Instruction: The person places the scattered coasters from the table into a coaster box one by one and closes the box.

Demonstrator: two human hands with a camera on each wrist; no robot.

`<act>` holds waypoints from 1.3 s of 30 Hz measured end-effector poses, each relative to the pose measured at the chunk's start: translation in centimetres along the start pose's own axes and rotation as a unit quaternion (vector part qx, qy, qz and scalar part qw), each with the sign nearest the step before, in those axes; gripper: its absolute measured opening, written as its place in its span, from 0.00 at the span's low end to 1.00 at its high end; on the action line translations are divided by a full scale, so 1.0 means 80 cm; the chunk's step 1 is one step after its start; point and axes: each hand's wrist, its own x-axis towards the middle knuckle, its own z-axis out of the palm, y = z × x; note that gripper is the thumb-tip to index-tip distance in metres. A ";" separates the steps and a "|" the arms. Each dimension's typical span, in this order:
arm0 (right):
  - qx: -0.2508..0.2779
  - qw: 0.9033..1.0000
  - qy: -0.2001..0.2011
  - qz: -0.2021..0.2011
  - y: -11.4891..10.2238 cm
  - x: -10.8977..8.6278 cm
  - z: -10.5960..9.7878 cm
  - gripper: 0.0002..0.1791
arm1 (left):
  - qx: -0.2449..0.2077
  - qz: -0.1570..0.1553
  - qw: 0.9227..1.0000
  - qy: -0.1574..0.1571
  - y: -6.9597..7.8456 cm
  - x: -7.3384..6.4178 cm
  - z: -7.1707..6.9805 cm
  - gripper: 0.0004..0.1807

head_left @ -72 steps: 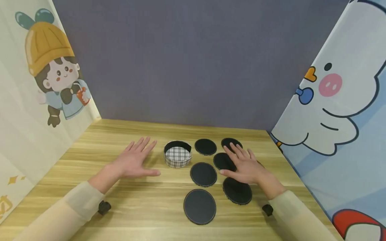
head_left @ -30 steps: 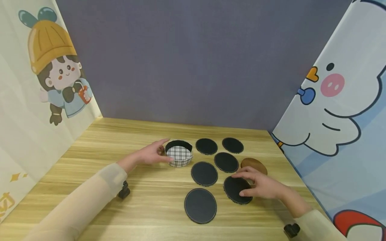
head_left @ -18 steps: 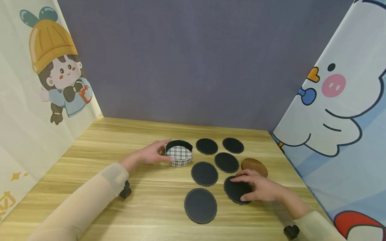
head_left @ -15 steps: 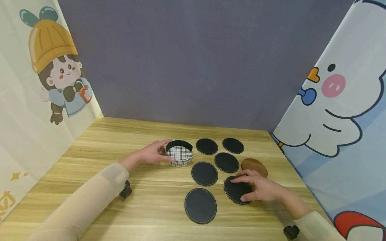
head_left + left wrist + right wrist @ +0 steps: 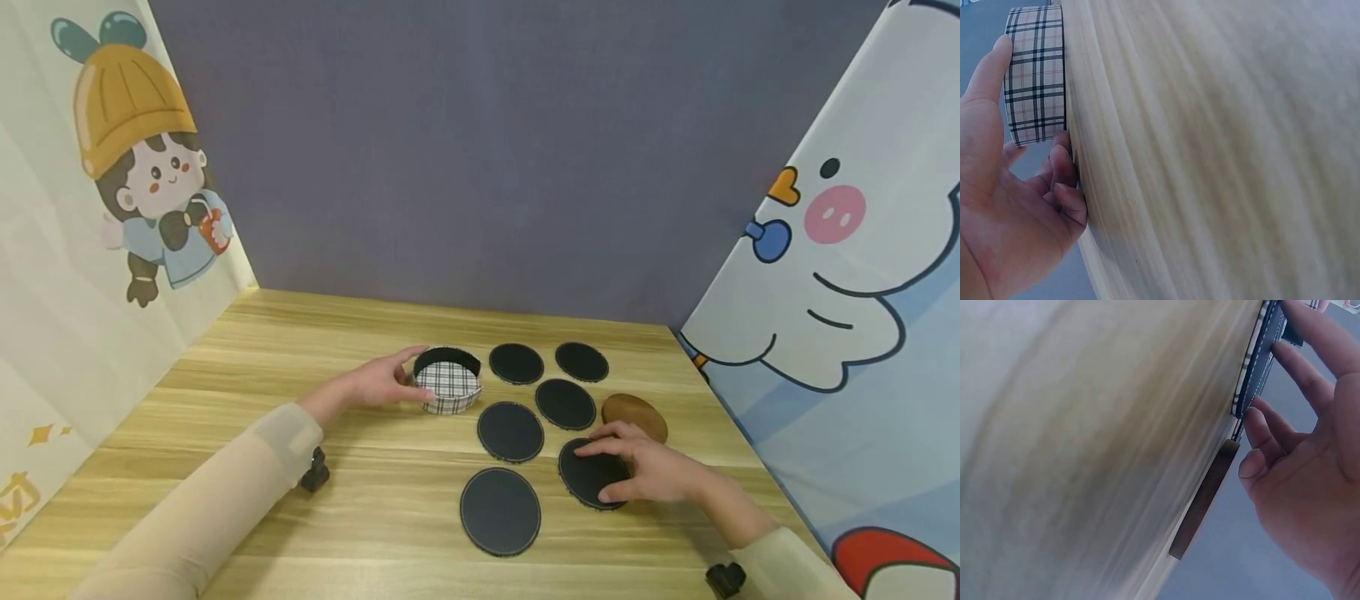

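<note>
Thumb and forefinger of my left hand (image 5: 378, 382) hold a round plaid coaster holder (image 5: 447, 383) from its left side; its wall is black inside. In the left wrist view, the thumb lies along the plaid wall (image 5: 1036, 75) and other fingers curl near the table. My right hand (image 5: 648, 467) lies over a round black stitched coaster (image 5: 581, 479). Its thumb and fingertips touch the coaster's top, which stays flat on the table. The right wrist view shows these fingers against the dark coaster face (image 5: 1260, 362); contact of the lower fingers is unclear.
Several more black coasters, such as the front one (image 5: 500, 512) and the back right one (image 5: 582, 361), lie spread on the wooden table (image 5: 337, 525). A brown oval slab (image 5: 637, 414) lies just behind my right hand. A grey panel (image 5: 465, 158) stands behind.
My left hand moved right from beside the holder and took hold of it. My right hand came down toward me onto the coaster, uncovering the brown slab. Over the last half second both hands hardly moved.
</note>
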 end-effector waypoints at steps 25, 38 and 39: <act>0.075 0.997 -0.001 0.006 0.003 -0.002 0.003 0.33 | -0.008 0.018 1.000 -0.006 -0.003 0.001 0.000 0.61; 0.077 0.997 -0.012 0.014 0.001 0.000 0.002 0.32 | -0.012 -0.005 1.000 -0.009 0.001 -0.001 0.001 0.61; 0.076 0.997 -0.011 0.014 0.001 0.000 0.002 0.32 | -0.012 -0.007 1.000 -0.009 0.001 -0.001 0.001 0.61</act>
